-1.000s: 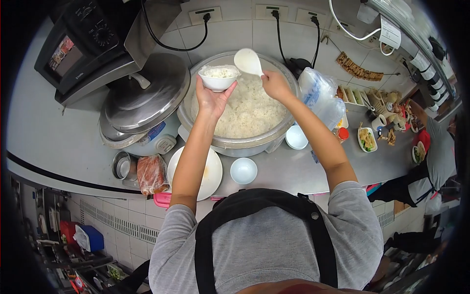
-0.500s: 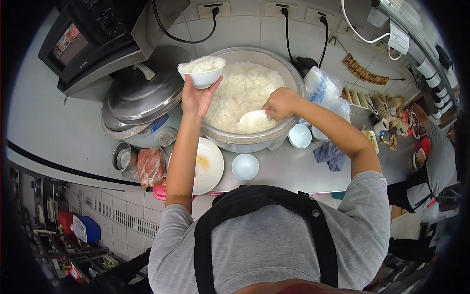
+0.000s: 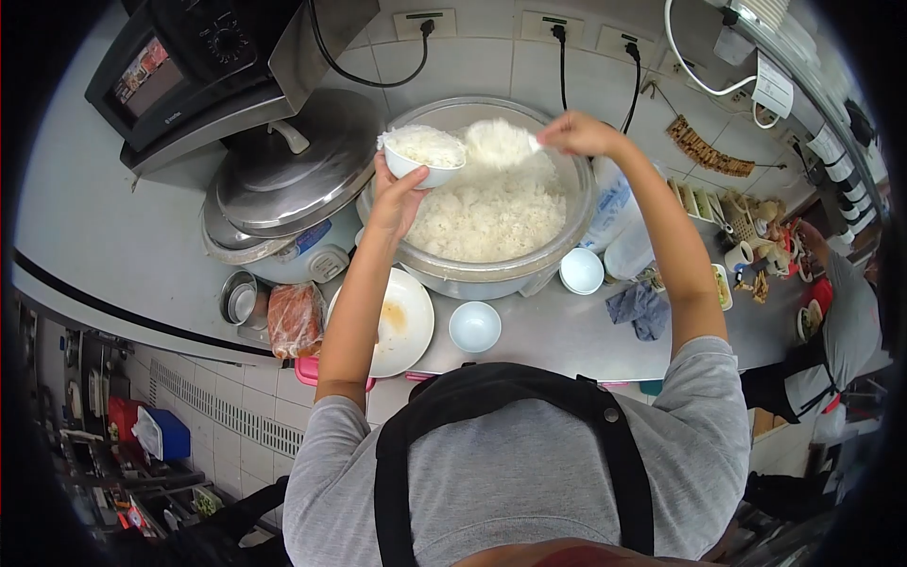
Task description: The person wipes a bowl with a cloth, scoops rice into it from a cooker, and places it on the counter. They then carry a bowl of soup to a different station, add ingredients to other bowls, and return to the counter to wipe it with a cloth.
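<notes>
My left hand (image 3: pixel 398 197) holds a white bowl (image 3: pixel 436 176) from below and the side, with cooked rice (image 3: pixel 425 146) heaped in it. In my right hand (image 3: pixel 578 134) is the handle of a rice paddle (image 3: pixel 536 144); its blade is loaded with rice and lies mostly hidden under it. The load is close to the bowl's right rim, blurred by motion. Both are above a large round rice pot (image 3: pixel 584 203) full of loose white rice (image 3: pixel 496 219).
Left of the pot stands a rice cooker (image 3: pixel 300 263) under a metal lid (image 3: pixel 288 180). In front lie a white plate (image 3: pixel 416 326), a small empty bowl (image 3: pixel 474 327), another bowl (image 3: pixel 581 271) and a grey cloth (image 3: pixel 640 310). A co-worker (image 3: pixel 841 321) stands far right.
My right hand has lifted the paddle with rice up from the pot's near side toward the bowl. My left hand has moved the bowl slightly right and down.
</notes>
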Demonstrator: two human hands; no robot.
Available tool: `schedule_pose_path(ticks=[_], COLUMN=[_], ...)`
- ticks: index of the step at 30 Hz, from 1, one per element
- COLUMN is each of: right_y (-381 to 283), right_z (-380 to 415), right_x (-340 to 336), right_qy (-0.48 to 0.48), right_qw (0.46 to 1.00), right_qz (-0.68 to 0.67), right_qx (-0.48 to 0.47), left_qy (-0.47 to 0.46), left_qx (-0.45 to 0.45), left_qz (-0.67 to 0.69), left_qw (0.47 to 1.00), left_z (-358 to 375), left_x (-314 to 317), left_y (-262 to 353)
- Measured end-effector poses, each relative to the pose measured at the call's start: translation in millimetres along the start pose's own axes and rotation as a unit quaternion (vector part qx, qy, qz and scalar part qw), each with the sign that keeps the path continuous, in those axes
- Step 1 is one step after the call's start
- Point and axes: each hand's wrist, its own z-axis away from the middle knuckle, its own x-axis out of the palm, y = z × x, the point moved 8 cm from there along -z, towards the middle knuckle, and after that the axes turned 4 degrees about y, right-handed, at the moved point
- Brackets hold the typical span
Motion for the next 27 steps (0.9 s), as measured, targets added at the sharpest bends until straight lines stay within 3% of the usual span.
schedule_pose_path(ticks=[2,4,6,8,10,15,17,18,20,23,27], right_y=[-24.3,-76.7,-108.4,-121.6,-114.9,-99.0,-87.9,-84.6,-61.5,-51.0,-61.6], right_z=[6.5,31.5,47.4,61.9,64.9,65.3,73.8,73.3,69.5,68.2,73.8], right_x=[-13.8,-25.9,5.6,45.2,53.4,25.0,2.1,-1.7,-8.4,-0.6,17.1], right_qy=[0.053,0.296,0.287,0.349,0.358,0.363,0.447,0.447,0.430,0.414,0.391], right_qw=[0.998,0.917,0.868,0.804,0.818,0.876,0.867,0.867,0.893,0.907,0.918], right_qz=[0.011,0.237,0.394,0.454,0.416,0.281,0.180,0.181,0.128,0.081,0.064], right_qx=[-0.029,-0.122,-0.097,-0.162,-0.170,-0.150,-0.125,-0.126,-0.030,-0.011,-0.008], left_qy=[-0.014,0.002,0.003,0.005,0.088,0.086,0.068,0.068,0.055,0.040,0.022], left_qx=[-0.012,-0.015,-0.019,-0.023,-0.045,-0.099,-0.105,-0.104,-0.086,-0.080,-0.087], left_qz=[0.009,-0.004,0.002,0.008,0.001,0.119,0.195,0.196,0.249,0.319,0.281], left_qw=[1.000,1.000,1.000,1.000,0.995,0.984,0.973,0.973,0.963,0.943,0.956], left_z=[-3.7,-7.5,-14.5,-19.5,-21.2,-24.9,-17.5,-15.1,-11.6,-14.8,-16.8], left_x=[12.3,23.1,34.0,42.7,33.2,31.0,47.7,54.0,66.5,71.6,70.9], left_y=[-9.5,-18.8,-25.5,-32.0,-43.3,-71.1,-68.3,-66.1,-61.4,-65.5,-67.7])
